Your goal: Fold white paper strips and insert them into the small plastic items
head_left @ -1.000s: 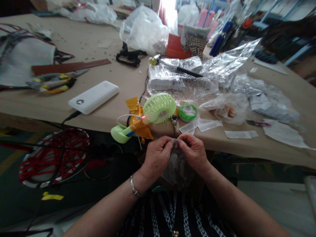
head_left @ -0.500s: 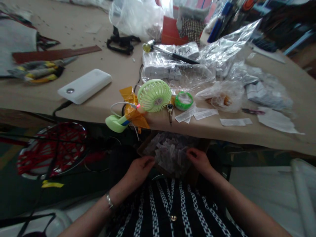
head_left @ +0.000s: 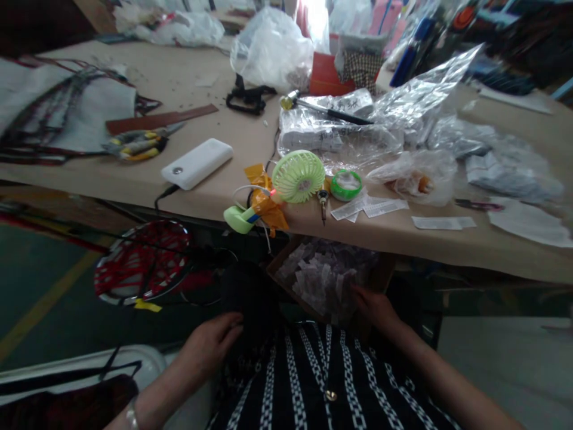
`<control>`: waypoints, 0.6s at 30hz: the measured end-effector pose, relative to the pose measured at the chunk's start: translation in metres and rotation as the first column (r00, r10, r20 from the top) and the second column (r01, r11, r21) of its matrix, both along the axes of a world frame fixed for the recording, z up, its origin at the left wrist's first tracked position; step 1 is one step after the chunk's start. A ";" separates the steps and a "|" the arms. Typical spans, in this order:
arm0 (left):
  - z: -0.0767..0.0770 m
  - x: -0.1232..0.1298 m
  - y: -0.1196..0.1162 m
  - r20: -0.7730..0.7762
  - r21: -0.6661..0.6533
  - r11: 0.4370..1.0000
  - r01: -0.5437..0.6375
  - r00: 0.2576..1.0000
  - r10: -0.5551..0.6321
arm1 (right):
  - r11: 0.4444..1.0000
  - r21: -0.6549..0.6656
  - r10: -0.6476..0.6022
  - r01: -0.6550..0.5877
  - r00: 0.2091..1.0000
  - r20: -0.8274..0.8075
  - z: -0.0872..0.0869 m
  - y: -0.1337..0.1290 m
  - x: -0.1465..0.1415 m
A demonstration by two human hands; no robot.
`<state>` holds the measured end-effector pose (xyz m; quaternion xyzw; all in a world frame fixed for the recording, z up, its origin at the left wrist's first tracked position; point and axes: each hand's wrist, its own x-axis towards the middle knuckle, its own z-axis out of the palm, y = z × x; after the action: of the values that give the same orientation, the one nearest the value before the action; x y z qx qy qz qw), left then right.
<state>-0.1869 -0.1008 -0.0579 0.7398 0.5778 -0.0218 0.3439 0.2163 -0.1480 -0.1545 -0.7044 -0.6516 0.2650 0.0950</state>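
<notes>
My left hand [head_left: 219,339] hovers over the dark cloth on my lap, left of a cardboard box [head_left: 290,285]. Its fingers curl toward the thumb, and nothing shows between them. My right hand [head_left: 378,307] is at the box's near right side, its fingertips against a heap of small whitish strips [head_left: 316,278] inside. Those fingers are bent together in shadow; whatever they may hold cannot be made out. Above the box, on the table edge, a small green fan [head_left: 298,177] is fixed with orange tape [head_left: 271,210].
On the table [head_left: 192,209] lie a white power bank [head_left: 197,164], pliers [head_left: 136,145], a hammer [head_left: 329,111], a green tape roll [head_left: 346,184], paper label strips [head_left: 385,206] and clear plastic bags [head_left: 416,173]. A stool with red webbing [head_left: 143,263] stands below left.
My left hand has moved away from the box, left and toward me. My right hand stays by the strips. The view has shifted, so the table items appear farther right.
</notes>
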 end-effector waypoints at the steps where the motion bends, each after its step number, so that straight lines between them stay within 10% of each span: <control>1: 0.004 -0.012 -0.004 -0.022 0.094 0.996 0.008 1.000 -0.006 | 0.999 -0.002 0.033 -0.033 0.999 0.007 0.001 -0.006 0.001; 6: 0.016 -0.063 -0.031 -0.291 0.499 0.860 0.110 0.956 0.047 | 0.938 0.091 0.326 -0.334 0.941 0.086 -0.010 -0.034 0.007; 18: -0.004 -0.064 -0.066 -0.511 0.546 0.837 -0.037 0.777 0.367 | 0.908 0.152 0.351 -0.390 0.907 0.232 -0.023 -0.037 0.005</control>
<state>-0.2505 -0.1668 -0.0620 0.6889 0.7195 -0.0621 -0.0624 0.2212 -0.1846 -0.1770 -0.5774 -0.8029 0.1414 0.0453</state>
